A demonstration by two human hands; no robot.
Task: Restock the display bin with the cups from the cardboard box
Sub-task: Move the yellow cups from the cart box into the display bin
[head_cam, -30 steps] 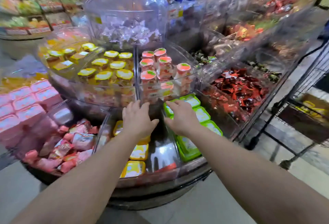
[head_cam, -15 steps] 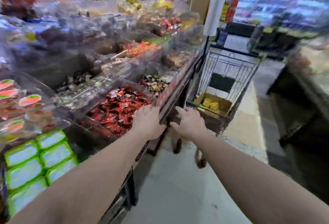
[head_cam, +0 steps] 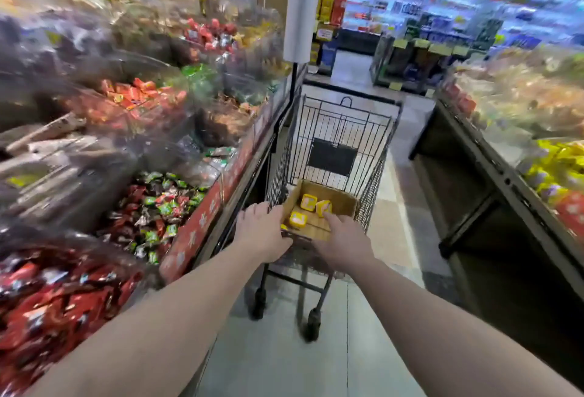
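Both arms reach forward from the viewer toward the box (head_cam: 319, 207), which sits in the near end of the cart (head_cam: 335, 156). The left hand (head_cam: 264, 232) lies palm down at the box's near left corner, its fingers (head_cam: 252, 210) loosely spread and holding nothing; whether they touch the cardboard or the cart rim I cannot tell. The right hand (head_cam: 343, 240) is over the box's near right edge, fingers slightly apart and empty, its fingertips just short of the cups (head_cam: 308, 202).

Inside the box 3 yellow cups show plainly: 1 near the left wall, 2 farther in toward the middle, 1 of those tipped on its side. A sliver of yellow at the near left corner may be a 4th. The rest of the box floor is bare.

To do this pick well, I would steady the box with the left hand so it does not slide, then take the nearest cup first with the right, gripping across the lid and sides rather than pinching the foil. The tipped cup should be righted in the grip before it is carried. With so few cups, lifting the whole box out is a fair alternative.

Left of the box, the candy shelves (head_cam: 158, 207) run along the aisle. The display bin to be filled is not in view.
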